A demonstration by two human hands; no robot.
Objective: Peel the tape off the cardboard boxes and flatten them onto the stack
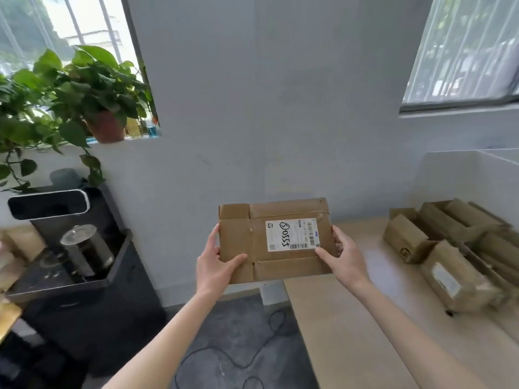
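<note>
A flattened cardboard box [276, 240] is held in the air before the wall, left of the desk [365, 332], between both grips: the left hand [214, 266] grasps its 9 o'clock edge, the right hand [342, 255] its 3 o'clock edge, thumbs on the front. It is brown, creased, crossed with tape, and carries a white shipping label [292, 234] with handwriting. More boxes [449, 254] lie at 3 o'clock on the desk.

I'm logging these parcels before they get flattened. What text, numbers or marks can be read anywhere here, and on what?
"S 0554", or close to it, handwritten sideways in black marker with the first character circled: white shipping label on the cardboard box held by the left hand and right hand.
Barcodes and fine print on that label: too small to read.
Round stamp on a box on the table: illegible.
</note>
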